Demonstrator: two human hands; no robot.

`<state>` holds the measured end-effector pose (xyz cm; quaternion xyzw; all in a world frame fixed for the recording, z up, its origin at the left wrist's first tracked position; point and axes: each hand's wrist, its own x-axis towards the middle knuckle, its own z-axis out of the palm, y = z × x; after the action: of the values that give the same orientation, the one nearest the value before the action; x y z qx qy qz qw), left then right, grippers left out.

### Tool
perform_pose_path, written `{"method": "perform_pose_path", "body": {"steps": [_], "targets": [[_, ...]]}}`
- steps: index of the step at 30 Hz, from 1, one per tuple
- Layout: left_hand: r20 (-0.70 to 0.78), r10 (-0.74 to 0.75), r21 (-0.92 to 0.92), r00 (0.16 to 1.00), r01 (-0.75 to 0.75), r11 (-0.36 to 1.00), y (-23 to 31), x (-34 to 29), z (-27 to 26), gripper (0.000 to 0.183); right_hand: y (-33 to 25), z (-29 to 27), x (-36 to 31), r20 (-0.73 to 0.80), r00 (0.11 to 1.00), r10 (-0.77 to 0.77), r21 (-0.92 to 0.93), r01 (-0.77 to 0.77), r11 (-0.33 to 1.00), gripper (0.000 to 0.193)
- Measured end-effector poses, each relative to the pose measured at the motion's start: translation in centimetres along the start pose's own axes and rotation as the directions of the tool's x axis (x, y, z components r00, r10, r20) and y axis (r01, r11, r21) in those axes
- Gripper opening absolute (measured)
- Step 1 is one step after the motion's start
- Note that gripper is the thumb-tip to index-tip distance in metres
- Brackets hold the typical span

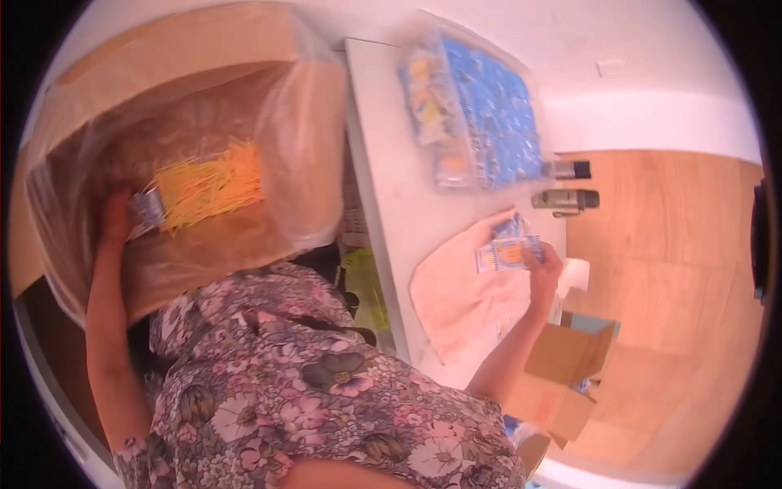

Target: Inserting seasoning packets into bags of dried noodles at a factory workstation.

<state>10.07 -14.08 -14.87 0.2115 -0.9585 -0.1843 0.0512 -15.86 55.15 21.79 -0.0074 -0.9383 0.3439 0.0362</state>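
My left hand (119, 216) reaches into a large cardboard box lined with clear plastic (175, 90) and grips a small packet (149, 206) at the edge of a pile of yellow and orange packets (213, 184). My right hand (544, 265) holds a small blue and orange packet (507, 253) above a pink cloth (464, 293) that lies on the white table (383, 163). Another small blue packet (511, 225) lies on the cloth just beyond the hand.
A clear bag of blue and yellow packets (476, 110) lies further along the table. A dark handheld device (566, 198) rests by the table's edge. Open cardboard boxes (562, 375) stand on the wooden floor at right. My flowered dress fills the lower middle.
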Motion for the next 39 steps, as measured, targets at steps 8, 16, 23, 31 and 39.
{"method": "perform_pose_path", "body": {"steps": [8, 16, 23, 31, 39], "targets": [[-0.067, -0.056, -0.002, 0.996, 0.056, 0.998, 1.8, -0.2, -2.2, 0.026, 10.0, 1.8, 1.6, -0.148, 0.951, -0.272, -0.556, 0.148, 0.818, 0.036], [-0.039, -0.185, -0.032, 0.982, 0.184, 0.982, 9.2, 2.2, -4.5, 0.023, -5.7, 7.9, -1.7, -0.349, 0.706, -0.616, -0.380, 0.494, 0.782, 0.020], [0.012, -0.230, 0.008, 0.973, 0.230, 0.973, 7.6, 1.6, -4.7, 0.012, -19.2, 20.4, -6.7, 0.146, 0.262, -0.954, 0.108, 0.954, 0.279, 0.014], [-0.106, -0.088, -0.149, 0.990, 0.071, 0.986, 10.2, 2.3, -8.3, 0.013, -25.6, 36.1, -10.7, 0.481, 0.253, -0.839, 0.453, 0.748, 0.485, 0.018], [0.045, -0.006, -0.927, 0.999, 0.044, 0.373, 14.7, 2.0, -8.9, 0.020, -25.8, 44.4, -7.7, 0.779, 0.289, -0.556, 0.352, 0.533, 0.770, 0.018]]}}
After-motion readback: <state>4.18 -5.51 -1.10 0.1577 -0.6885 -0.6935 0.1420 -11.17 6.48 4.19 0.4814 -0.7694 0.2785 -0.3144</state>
